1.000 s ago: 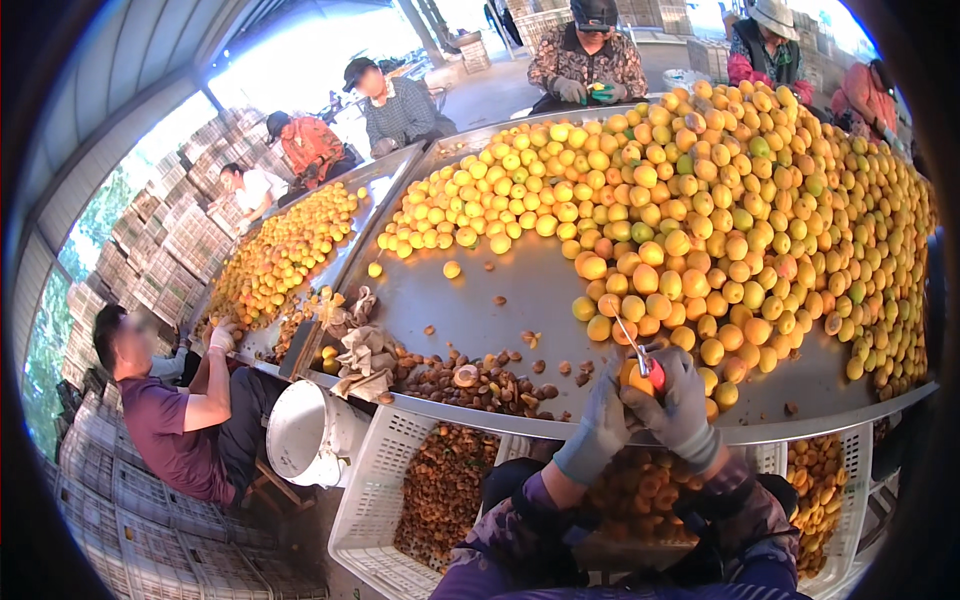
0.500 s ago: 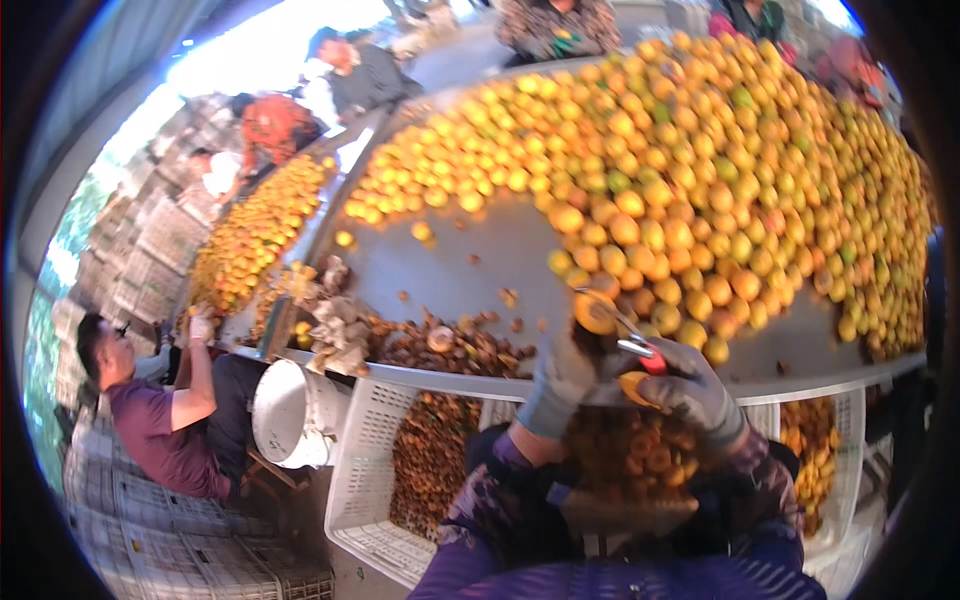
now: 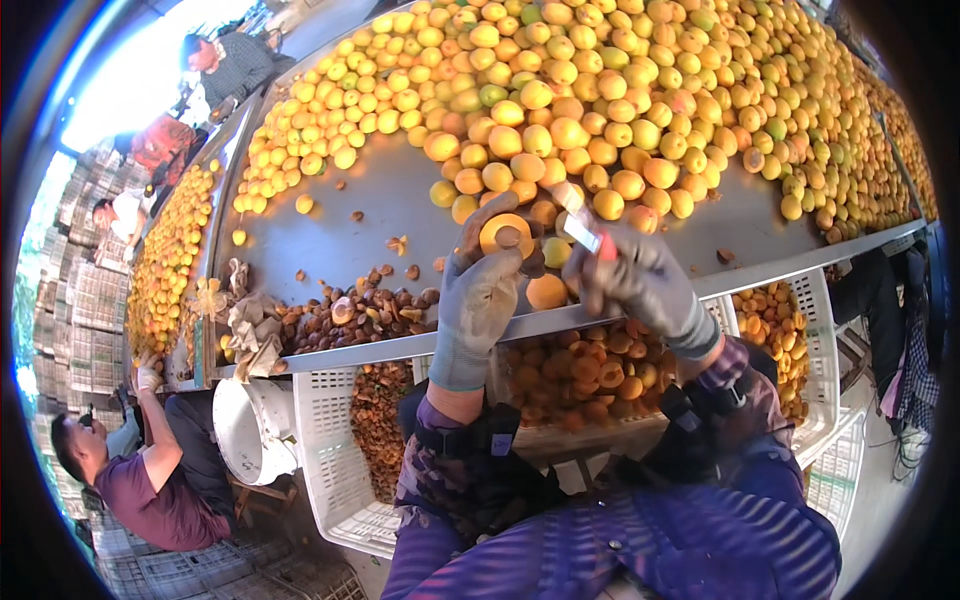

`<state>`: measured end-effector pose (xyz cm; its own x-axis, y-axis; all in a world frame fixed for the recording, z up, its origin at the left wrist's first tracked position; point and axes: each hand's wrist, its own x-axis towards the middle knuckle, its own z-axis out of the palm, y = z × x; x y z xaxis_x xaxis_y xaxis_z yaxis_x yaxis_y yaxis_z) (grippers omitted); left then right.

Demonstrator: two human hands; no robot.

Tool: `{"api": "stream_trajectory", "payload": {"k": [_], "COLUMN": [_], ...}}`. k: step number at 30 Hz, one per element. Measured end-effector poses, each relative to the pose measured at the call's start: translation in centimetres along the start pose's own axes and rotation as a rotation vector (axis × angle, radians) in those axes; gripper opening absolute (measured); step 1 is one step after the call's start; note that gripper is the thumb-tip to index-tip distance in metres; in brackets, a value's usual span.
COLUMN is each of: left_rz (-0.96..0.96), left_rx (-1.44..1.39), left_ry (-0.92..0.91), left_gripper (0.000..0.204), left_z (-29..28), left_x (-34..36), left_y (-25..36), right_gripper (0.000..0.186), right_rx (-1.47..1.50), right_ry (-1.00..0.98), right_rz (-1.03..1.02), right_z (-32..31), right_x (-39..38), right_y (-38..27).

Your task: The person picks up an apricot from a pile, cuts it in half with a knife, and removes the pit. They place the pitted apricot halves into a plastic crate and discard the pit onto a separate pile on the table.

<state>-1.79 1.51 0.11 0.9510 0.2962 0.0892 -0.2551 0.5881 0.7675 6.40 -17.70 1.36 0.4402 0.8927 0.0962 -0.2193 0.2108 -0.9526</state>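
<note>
My gloved left hand grips a cut apricot half, its brown pit showing in the middle. To its right, my gloved right hand is closed on a red-handled knife, whose blade is blurred and points up and leftward. Both hands are above the front edge of the metal table, beside a pile of whole apricots. Brown pits and scraps lie left of my hands. Below my hands sits a crate of apricot halves.
More crates hold dried-looking scraps and orange halves. A white bucket stands by a seated co-worker at lower left. Crumpled cloth lies on the table. Other workers sit along the far side, near stacked crates.
The view has tilted down and turned. My hands have drawn apart slightly; the apricot, earlier whole, shows its cut face and pit in my left hand, and the knife has moved rightward of it.
</note>
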Motion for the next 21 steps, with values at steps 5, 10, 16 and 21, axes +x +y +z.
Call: {"api": "stream_trajectory", "payload": {"k": [5,10,16,21], "left_rz": [-0.115,-0.193,-0.216,-0.204], "left_rx": [0.121,0.052,0.041,0.024], "left_ry": [-0.071,-0.131,-0.085,-0.081], "left_gripper": [0.055,0.053,0.049,0.048], "left_z": [1.3,2.6,3.2,3.1], "left_x": [-0.4,-1.0,-1.1,-0.8], "left_y": [-0.9,-1.4,-1.6,-2.0], "right_gripper": [0.019,0.023,0.028,0.031], "right_rx": [0.288,0.387,0.142,0.168], "right_ry": [0.405,0.412,0.516,0.487], "right_rz": [-0.486,-0.571,-0.555,-0.625], "right_z": [1.4,2.2,2.7,2.8], "right_x": [3.8,4.8,4.8,5.2], "right_y": [-1.9,-2.5,-1.6,-1.0]}}
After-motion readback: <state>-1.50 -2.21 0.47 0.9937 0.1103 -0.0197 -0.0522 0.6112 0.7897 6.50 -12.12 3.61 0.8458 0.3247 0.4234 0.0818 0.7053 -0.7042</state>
